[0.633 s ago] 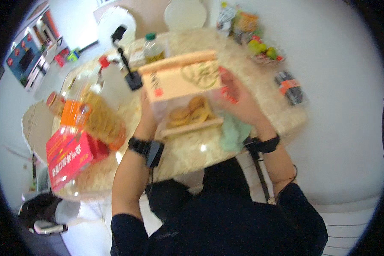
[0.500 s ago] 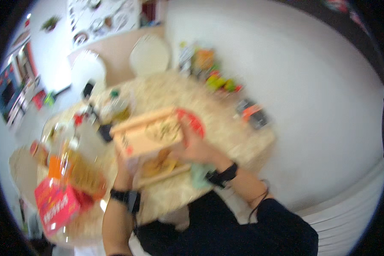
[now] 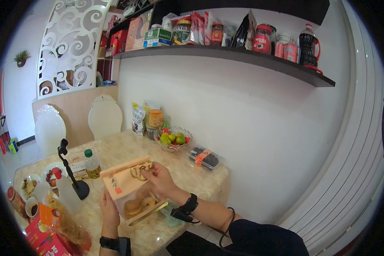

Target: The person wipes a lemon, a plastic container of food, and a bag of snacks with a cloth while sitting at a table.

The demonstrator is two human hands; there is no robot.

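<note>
Both hands hold up a tan paper bag point(image 3: 126, 180) above the near part of the marbled table point(image 3: 198, 187). Its top edge is rolled over, and dark brush-like marks cover the front. Through a clear window lower down, several round brown pastries point(image 3: 140, 203) show. My left hand point(image 3: 109, 210) is closed on the bag's left side, the fingers partly hidden behind it. My right hand point(image 3: 163, 182) grips the right side near the upper edge, thumb on the front. Under my right wrist lies a pale green crumpled thing point(image 3: 171, 215).
At left stand a black stand point(image 3: 80, 187), a green-capped bottle point(image 3: 92, 165), a cup of dark liquid point(image 3: 32, 208) and a red box point(image 3: 51, 243). Along the wall are a glass fruit bowl point(image 3: 174, 147) and a clear plastic box point(image 3: 205, 158). A loaded dark shelf point(image 3: 226, 53) hangs above.
The view has tilted up and become sharp, bringing the wall shelf into sight. The bag stays in both hands, and the red round shape beside it no longer shows.
</note>
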